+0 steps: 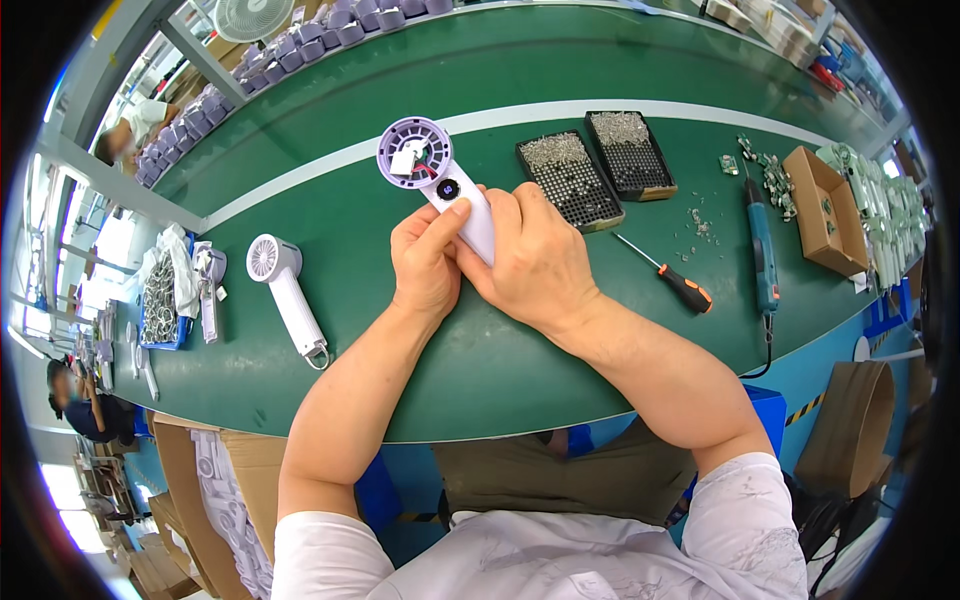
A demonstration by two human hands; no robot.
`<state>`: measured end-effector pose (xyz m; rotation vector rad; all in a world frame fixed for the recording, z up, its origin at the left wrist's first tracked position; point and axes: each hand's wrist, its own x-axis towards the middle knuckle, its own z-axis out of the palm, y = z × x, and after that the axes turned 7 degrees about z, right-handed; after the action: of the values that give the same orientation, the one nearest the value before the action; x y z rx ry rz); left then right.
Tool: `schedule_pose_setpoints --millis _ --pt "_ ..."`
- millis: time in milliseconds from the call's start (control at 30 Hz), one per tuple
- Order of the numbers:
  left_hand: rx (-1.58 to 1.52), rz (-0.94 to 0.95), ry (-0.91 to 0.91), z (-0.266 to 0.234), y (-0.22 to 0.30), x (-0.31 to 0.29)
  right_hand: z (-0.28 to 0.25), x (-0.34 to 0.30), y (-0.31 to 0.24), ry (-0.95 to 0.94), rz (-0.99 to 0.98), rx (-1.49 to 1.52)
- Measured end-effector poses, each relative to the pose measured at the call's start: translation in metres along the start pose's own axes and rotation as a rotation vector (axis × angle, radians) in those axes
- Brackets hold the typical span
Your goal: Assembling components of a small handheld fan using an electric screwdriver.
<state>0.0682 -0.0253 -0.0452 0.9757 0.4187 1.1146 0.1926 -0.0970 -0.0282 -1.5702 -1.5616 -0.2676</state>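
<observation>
White shirt (590, 555) fabric sits nearest, with olive trousers (540, 480) past its hem. At lower left, an open carton (257, 450) is packed with pale lilac parts. 2 bare forearms rise over the edge of the green table (400, 400), and the hands come close together, clamped on 1 handheld fan (463, 181) held above the tabletop. The left hand (425, 255) presses its thumb on the lilac handle, just below a dark round display (448, 189); the right hand (540, 260) curls over the handle's lower end. The fan's round head tilts up and left, showing a slotted ring, a white piece (403, 162) and red wires.

To the left, another fan (298, 310) lies on the table; farther left, a blue tray (185, 335) holds metal rings. On the right lie an orange-and-black screwdriver (685, 288) and a teal electric driver (762, 250), near an open cardboard box (855, 255). Beyond the right hand, 2 black trays (580, 205) hold small pale pieces. Past a white strip (330, 158), rows of purple parts (330, 35) stand in the distance.
</observation>
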Motion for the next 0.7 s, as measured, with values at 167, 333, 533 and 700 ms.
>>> schedule_pose_setpoints --millis 167,333,533,700 --pt "-0.01 0.027 0.01 0.0014 -0.0014 0.0001 -0.0005 0.0005 0.001 -0.003 -0.001 -0.015" --pt "0.063 -0.009 -0.013 -0.002 0.0009 0.0004 -0.0015 0.0005 0.0003 -0.015 -0.007 -0.004" --pt "-0.008 0.014 -0.006 -0.0018 -0.0015 0.0002 -0.0004 0.0003 0.0011 -0.013 -0.007 0.001" --pt "-0.001 0.014 -0.007 -0.0013 0.0015 -0.0004 -0.0015 0.0008 -0.001 -0.027 0.004 0.005"
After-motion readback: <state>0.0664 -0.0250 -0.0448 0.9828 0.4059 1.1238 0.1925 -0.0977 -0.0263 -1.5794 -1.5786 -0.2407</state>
